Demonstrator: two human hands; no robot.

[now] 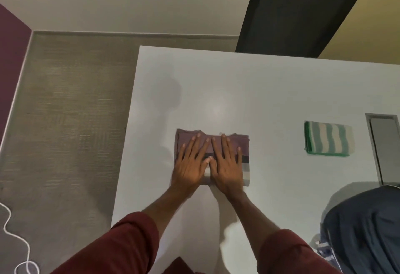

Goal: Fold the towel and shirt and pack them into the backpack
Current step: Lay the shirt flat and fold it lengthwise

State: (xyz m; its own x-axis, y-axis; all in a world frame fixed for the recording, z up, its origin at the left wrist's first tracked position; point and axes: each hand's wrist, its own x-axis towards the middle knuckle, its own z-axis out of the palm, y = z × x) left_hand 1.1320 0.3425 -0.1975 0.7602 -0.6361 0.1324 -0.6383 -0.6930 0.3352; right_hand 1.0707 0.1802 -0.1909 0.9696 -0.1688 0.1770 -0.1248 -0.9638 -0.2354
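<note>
While palms lie flat, fingers straight | left hand [190,166] + right hand [227,165] press shirt [245,173]

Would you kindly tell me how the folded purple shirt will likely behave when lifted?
Probably floppy: the shirt is thin, layered cloth, so it may sag or unfold unless supported underneath. The left hand and right hand press it flat, suggesting springy folds.

I see a white table [259,92] on a grey-brown textured floor [75,100], a white cord [28,253] trailing at lower left, a purple wall [10,57] far left, and a grey rectangular panel [385,148] (I cannot identify it) at the table's right edge.
</note>
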